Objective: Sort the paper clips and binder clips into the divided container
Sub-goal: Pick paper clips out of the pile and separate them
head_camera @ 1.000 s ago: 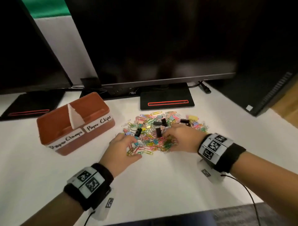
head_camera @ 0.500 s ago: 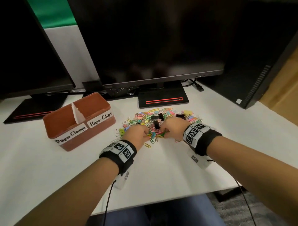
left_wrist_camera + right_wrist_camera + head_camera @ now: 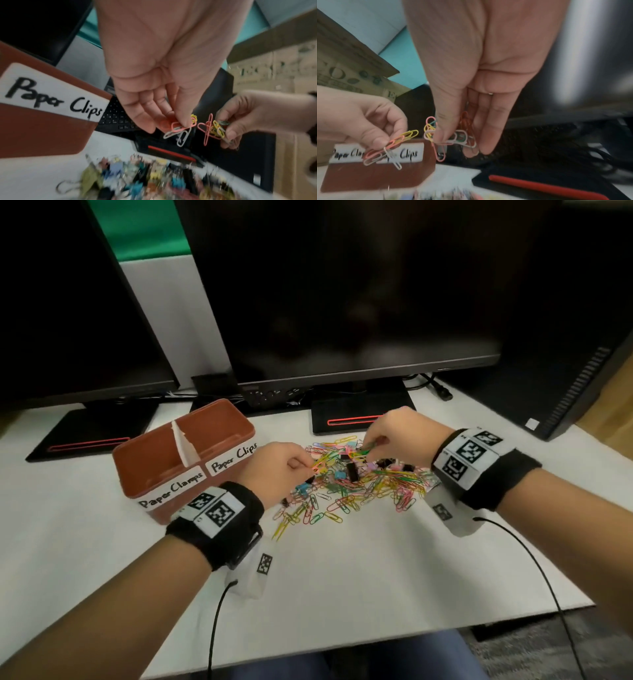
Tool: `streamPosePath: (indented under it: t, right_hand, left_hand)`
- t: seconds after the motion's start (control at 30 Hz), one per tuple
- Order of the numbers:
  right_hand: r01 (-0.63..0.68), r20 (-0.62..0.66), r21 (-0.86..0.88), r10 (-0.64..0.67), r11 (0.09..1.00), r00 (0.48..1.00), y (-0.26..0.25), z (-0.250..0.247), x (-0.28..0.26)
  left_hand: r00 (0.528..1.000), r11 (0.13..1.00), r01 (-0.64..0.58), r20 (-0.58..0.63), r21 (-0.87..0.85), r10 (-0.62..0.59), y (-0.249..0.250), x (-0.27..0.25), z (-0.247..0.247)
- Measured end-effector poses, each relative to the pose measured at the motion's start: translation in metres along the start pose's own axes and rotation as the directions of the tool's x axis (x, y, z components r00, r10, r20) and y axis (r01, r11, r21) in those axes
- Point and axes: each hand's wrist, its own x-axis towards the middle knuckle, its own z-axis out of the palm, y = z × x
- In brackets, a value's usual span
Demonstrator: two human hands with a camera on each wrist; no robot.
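The pile of clips (image 3: 356, 481) lay on the white desk (image 3: 342, 570) just right of the brown box (image 3: 178, 460), coloured paper clips mixed with black binder clips (image 3: 351, 472). The box stood with its paper divider (image 3: 185, 448) upright; the compartment labelled "Paper Clips" (image 3: 234, 461) was the one nearer the pile, the "Paper Clamps" one (image 3: 171, 491) on the far side of it. What could be seen of both compartments looked empty, so the sort was judged barely begun, with nearly the whole pile left. The left hand (image 3: 274, 470), raised between box and pile, pinched a small bunch of pink, white and yellow paper clips (image 3: 180, 128) between thumb and fingertips. The right hand (image 3: 397, 436), above the pile's far side from the box, pinched a larger tangled bunch (image 3: 452, 135) the same way. Neither bunch had reached the box. No binder clip was in either hand. Two dark monitors (image 3: 342, 285) stood behind the box.
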Motion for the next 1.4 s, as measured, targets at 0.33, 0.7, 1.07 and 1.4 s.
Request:
streamPosePath:
  t: [0.33,0.7,1.07,1.4]
  right_hand:
    - [0.194,-0.193,0.111,-0.171,0.975,0.966,-0.103,-0.047,0.101]
    - [0.145,-0.112,0.317,-0.115,0.937,0.987,-0.142,0.011,0.158]
    - [0.019,0.3,0.057,-0.035,0.998,0.953,-0.044,0.058,0.036]
    - [0.027,0.321,0.006,-0.027,1.0,0.947,-0.047,0.078,0.037]
  left_hand:
    - [0.955,0.937,0.143,-0.204,-0.318,-0.215,-0.036,0.001,-0.133]
    - [0.925,0.969,0.192,-0.302,-0.152,-0.231,-0.065,-0.008,-0.12]
    - [0.938,0.938,0.292,0.138,0.184,-0.319,-0.069,-0.034,-0.011]
    - [0.971,0.939,0.167,0.117,0.302,-0.21,-0.061,-0.018,0.008]
